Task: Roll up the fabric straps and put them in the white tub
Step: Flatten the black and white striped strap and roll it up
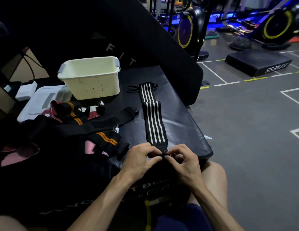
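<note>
From the head camera, a long black fabric strap with white lengthwise stripes [153, 114] lay stretched flat along the top of a black padded vinyl box [182, 117], running away from the person, probably so the near end could be wound up without the rest tangling. The left hand [138, 160] and the right hand [183, 161] met at that near end, at the box's front edge; the fingertips of both pinched the plain black tip of the strap, thumbs underneath, apparently turning it over to start a tight first coil. At the far end the strap was doubled back on itself, a thin black loop beside it.

The white plastic tub with grey handles [91, 76] stood at the back left of the box, well apart from the hands and seemingly holding no straps. Between tub and hands, a heap of black straps with orange stripes [88, 129], tangled with pink pieces, lay unrolled, likely awaiting their turn.
</note>
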{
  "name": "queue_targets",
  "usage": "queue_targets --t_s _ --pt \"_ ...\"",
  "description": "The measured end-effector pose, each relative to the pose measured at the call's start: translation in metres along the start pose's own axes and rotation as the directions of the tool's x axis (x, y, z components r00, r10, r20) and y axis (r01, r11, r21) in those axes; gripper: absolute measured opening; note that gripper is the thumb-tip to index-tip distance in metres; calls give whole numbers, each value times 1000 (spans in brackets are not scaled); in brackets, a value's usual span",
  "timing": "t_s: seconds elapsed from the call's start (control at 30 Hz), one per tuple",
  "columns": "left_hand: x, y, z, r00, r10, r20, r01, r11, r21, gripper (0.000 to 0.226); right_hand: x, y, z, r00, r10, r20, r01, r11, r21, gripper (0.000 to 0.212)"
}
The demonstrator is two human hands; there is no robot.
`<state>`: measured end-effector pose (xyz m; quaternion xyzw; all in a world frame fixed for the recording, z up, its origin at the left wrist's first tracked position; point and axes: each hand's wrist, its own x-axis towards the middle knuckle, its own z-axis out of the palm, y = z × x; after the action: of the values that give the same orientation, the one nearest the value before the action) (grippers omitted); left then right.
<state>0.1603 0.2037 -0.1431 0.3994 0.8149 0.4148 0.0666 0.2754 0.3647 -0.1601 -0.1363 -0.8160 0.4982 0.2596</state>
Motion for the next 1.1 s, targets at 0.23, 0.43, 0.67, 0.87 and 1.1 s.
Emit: queue_targets --t_s 0.23,0.43,0.67,0.87,1.1 --pt "1 -4 1 990 144 -2 -143 980 138 8 3 4 -6 995 -68 76 77 988 -130 18" --pt "-6 -14 13 927 374 -26 -343 873 347 17 3 17 -8 912 -317 259 405 793 -456 18" --pt "-22 -33 28 950 308 57 -312 915 257 6 -16 43 7 853 -414 318 521 626 -581 16" --pt "-23 -34 25 959 275 74 -284 941 183 12 -16 45 4 813 -450 368 577 547 -606 22" --pt "-20 -34 22 956 286 70 -294 939 177 8 -13 33 -11 861 -294 414 484 722 -494 31"
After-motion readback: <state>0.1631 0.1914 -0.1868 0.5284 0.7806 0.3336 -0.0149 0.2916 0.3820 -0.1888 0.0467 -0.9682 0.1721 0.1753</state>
